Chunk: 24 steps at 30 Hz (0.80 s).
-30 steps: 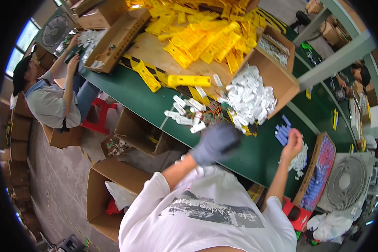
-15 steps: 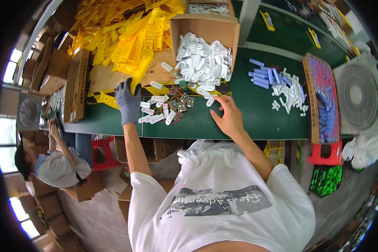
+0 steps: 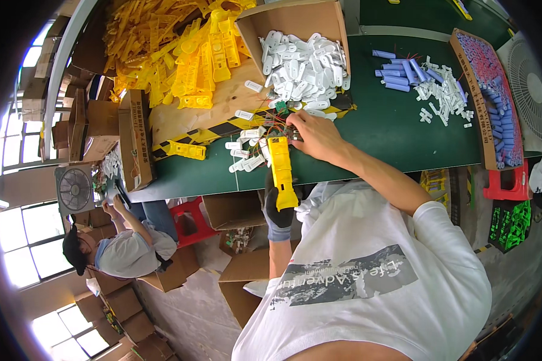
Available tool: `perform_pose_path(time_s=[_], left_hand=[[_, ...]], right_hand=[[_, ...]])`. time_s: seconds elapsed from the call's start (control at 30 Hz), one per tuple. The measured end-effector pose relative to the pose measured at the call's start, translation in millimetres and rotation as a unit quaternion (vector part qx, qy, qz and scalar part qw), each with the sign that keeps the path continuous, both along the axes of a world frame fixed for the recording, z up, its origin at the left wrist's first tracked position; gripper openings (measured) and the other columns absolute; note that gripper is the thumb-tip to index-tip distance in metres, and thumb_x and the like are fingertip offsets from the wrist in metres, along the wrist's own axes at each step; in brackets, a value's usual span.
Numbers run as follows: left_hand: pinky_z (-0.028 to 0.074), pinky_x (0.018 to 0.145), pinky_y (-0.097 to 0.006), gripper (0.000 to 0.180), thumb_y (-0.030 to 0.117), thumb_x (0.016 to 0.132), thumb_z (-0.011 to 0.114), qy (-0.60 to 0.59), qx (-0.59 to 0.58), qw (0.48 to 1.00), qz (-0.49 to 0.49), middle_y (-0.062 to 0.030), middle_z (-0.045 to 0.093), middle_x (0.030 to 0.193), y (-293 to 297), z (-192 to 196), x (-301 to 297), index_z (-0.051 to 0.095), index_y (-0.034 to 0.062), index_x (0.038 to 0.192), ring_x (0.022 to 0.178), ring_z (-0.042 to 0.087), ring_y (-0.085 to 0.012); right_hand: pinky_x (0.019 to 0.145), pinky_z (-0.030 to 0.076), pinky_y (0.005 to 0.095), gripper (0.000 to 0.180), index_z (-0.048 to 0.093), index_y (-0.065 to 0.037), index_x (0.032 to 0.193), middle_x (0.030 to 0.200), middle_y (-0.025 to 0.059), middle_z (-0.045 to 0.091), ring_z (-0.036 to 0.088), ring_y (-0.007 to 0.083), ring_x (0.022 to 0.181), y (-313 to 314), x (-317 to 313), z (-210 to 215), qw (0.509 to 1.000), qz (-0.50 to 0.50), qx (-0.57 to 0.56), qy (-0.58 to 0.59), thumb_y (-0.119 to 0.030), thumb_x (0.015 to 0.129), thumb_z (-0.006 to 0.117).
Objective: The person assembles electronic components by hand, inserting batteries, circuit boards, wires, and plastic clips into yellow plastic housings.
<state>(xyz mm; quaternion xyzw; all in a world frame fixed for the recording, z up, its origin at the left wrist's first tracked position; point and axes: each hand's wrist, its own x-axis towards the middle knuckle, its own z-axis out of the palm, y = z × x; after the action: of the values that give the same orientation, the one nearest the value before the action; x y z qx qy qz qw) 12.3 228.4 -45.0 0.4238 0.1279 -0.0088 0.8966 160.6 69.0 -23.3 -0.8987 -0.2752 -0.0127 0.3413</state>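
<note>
My left hand (image 3: pixel 276 218), in a grey glove with dark palm, grips a long yellow plastic housing (image 3: pixel 280 165) with its hollow side up, at the table's near edge. My bare right hand (image 3: pixel 319 139) reaches into the small wired circuit boards (image 3: pixel 294 134), thumb and fingers pinched on one of them; the fingers partly hide it. Beside the housing lie several small white plastic pieces (image 3: pixel 247 162). Another yellow housing (image 3: pixel 187 150) rests on the striped tape to the left.
Behind my hands, a tipped carton (image 3: pixel 292 17) spills white plastic covers (image 3: pixel 304 69). Yellow housings (image 3: pixel 193 63) are heaped at the back left. Blue cylindrical cells (image 3: pixel 397 75) and white bits (image 3: pixel 444 96) lie right, near a box of cells (image 3: pixel 476 96). A person (image 3: pixel 126 246) sits at left.
My left hand has brought a yellow housing from the heap toward me, to the table's near edge. My right hand has moved left and closed on a circuit board. The view has shifted.
</note>
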Motion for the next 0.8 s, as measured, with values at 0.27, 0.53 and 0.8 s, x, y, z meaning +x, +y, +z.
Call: perform_pose_path(time_s=[0.27,0.53,0.8], left_hand=[[0.048,0.062,-0.031,0.070,0.039,0.089,0.046,-0.066,-0.142,0.988,0.013,-0.0155,0.045,0.138,-20,-8,14,0.024,0.0128,0.149,0.077,0.056,-0.0214],[0.044,0.062,-0.026,0.078,0.050,0.085,0.054,-0.039,-0.278,0.957,-0.076,-0.0142,0.048,0.129,-17,-16,9,0.029,0.0077,0.145,0.075,0.051,-0.0170],[0.046,0.072,-0.024,0.057,0.018,0.086,0.065,-0.067,-0.026,0.997,-0.008,-0.0083,0.055,0.104,-38,-11,12,0.041,0.0058,0.135,0.073,0.048,-0.0121]], right_hand=[[0.068,0.051,0.0395,0.041,0.056,-0.010,0.111,0.099,0.0082,0.061,0.064,0.0278,0.080,-1,14,-4,0.999,0.036,0.028,-0.006,-0.020,0.075,0.074],[0.062,0.048,0.0266,0.037,0.062,-0.009,0.111,0.098,0.0065,0.064,0.060,0.0110,0.068,-33,51,68,0.962,-0.016,0.260,0.083,-0.023,0.079,0.073],[0.060,0.043,0.0186,0.040,0.061,-0.006,0.113,0.101,0.0033,0.060,0.053,0.0034,0.070,-75,30,78,0.893,-0.019,0.424,0.146,-0.015,0.077,0.076]])
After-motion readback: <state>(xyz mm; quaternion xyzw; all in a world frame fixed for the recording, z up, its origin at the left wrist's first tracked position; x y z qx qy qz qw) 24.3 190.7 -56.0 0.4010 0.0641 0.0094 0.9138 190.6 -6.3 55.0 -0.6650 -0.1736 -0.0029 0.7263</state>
